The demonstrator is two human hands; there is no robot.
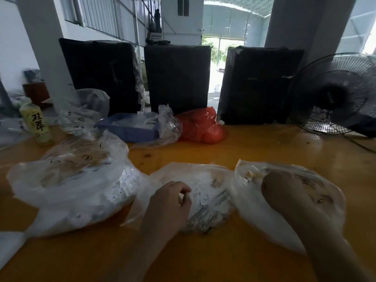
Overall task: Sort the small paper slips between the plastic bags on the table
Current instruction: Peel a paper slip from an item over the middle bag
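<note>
Slips: a loose pile of paper slips is seen on the middle bag, on the counter.
Left hand: curled at the pile; whether a slip is pinched cannot be told.
Right hand: pushed into the right bag; its fingers are hidden.
Left bag: already well filled.
Progress: judged partway; many slips are left unsorted.

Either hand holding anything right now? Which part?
Left hand has curled fingers over the slips in the middle bag; a pinch can't be confirmed. Right hand is inside the right bag, its grip hidden.
</note>
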